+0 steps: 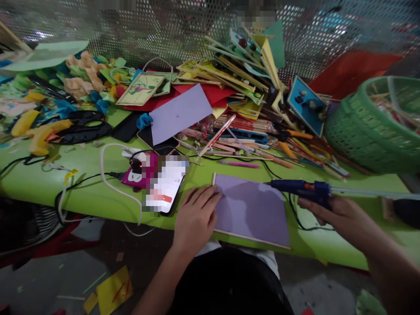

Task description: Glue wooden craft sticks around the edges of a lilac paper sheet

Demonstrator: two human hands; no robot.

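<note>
On the green tabletop (98,197), the left hand (196,216) lay flat and open on the purple card (251,210), pinning its left edge. The right hand (341,214) gripped a blue glue gun (302,189), nozzle over the card's top right corner. Steady pressure and a level nozzle would suit gluing. The card looked smooth, matte, square, backed by pale board.

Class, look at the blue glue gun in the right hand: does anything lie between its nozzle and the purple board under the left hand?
Nothing visible does. The glue gun points its nozzle at the board's right upper corner; only its black cord trails past the board's right edge.
</note>
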